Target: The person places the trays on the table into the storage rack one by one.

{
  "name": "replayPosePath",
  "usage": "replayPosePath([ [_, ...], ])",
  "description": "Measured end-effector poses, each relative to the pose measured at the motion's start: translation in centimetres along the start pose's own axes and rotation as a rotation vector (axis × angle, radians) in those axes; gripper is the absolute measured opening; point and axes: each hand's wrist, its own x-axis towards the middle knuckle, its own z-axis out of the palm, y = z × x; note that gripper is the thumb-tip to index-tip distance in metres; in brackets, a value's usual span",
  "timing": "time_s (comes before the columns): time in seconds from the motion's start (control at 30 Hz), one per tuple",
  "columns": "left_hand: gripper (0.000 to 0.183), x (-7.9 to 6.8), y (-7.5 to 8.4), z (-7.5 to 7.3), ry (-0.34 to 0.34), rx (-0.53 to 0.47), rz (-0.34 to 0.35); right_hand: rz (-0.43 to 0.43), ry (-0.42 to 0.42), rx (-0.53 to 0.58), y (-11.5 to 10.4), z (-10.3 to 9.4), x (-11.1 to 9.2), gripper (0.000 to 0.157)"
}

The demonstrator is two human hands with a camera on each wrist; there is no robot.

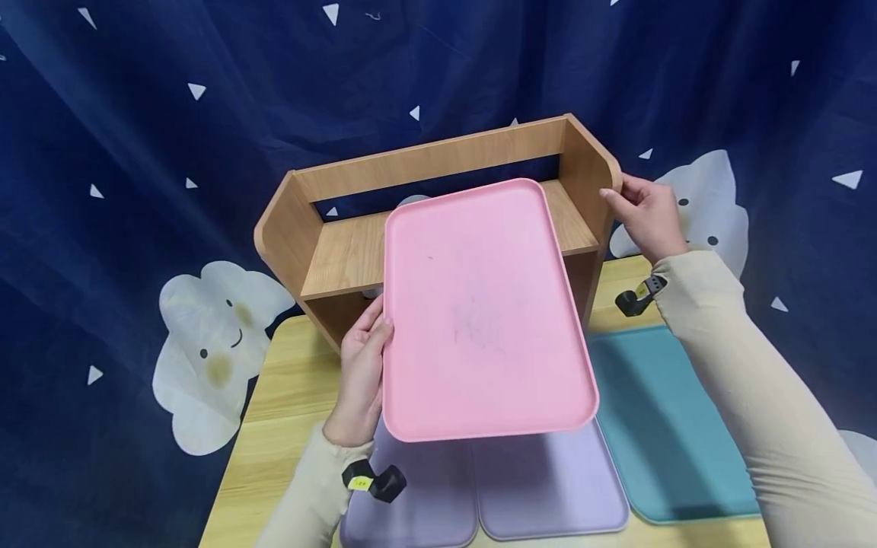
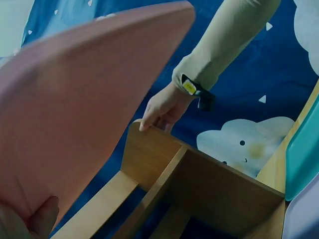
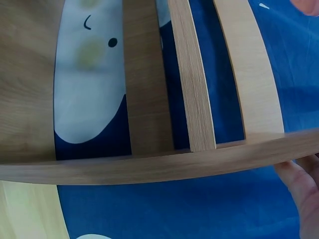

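My left hand (image 1: 361, 373) grips a pink tray (image 1: 486, 312) by its left edge, thumb over the rim. The tray is held up and tilted in front of a wooden desktop shelf (image 1: 349, 255), hiding much of its middle. At the shelf's right side panel (image 1: 589, 164), my right hand (image 1: 651, 217) pinches the upper front edge between thumb and fingers. The left wrist view shows the tray's underside (image 2: 75, 99) and my right hand (image 2: 164, 109) at the panel's top corner. In the right wrist view, part of my right hand (image 3: 301, 184) lies against the panel's outer side.
Two lilac trays (image 1: 551, 487) lie side by side on the light wooden table (image 1: 274, 403), below the pink one. A teal tray (image 1: 658, 403) lies to their right. Behind the table hangs a dark blue curtain (image 1: 240, 137) with white triangles and smiling clouds.
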Motion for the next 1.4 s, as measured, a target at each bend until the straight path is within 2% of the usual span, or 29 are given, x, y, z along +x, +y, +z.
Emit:
replayPosePath([
  [0.17, 0.038, 1.0, 0.1, 0.3, 0.032, 0.009, -0.001, -0.005, -0.006, -0.002, -0.1, 0.1, 0.1, 0.049],
  [0.27, 0.038, 1.6, 0.3, 0.6, 0.051, 0.057, 0.019, -0.006, -0.010, 0.000, -0.1, 0.2, 0.1, 0.049],
  [0.37, 0.038, 2.4, 0.7, 0.9, 0.075, 0.105, 0.011, -0.011, -0.011, 0.005, -0.1, 0.2, 0.1, 0.049],
  [0.53, 0.039, 3.9, 1.3, 1.4, 0.108, 0.104, -0.062, -0.018, -0.016, 0.001, 0.0, 0.1, 0.0, 0.049],
  [0.67, 0.040, 5.2, 1.3, 1.9, 0.123, 0.094, -0.088, -0.016, -0.020, -0.002, 0.0, 0.0, -0.1, 0.049],
  [0.9, 0.039, 7.4, 0.7, 3.2, 0.146, 0.151, -0.037, -0.029, -0.015, -0.024, 0.0, -0.2, -0.2, 0.049],
  [1.03, 0.037, 8.4, 0.1, 3.9, 0.151, 0.147, -0.048, -0.037, -0.017, -0.026, 0.0, -0.2, -0.1, 0.049],
  [1.23, 0.036, 10.1, -0.9, 5.3, 0.132, 0.108, -0.107, -0.034, -0.008, -0.030, 0.3, -0.2, 0.0, 0.048],
  [1.4, 0.035, 11.6, -1.3, 6.7, 0.133, 0.098, -0.069, -0.029, -0.012, -0.030, 0.2, -0.3, 0.0, 0.048],
])
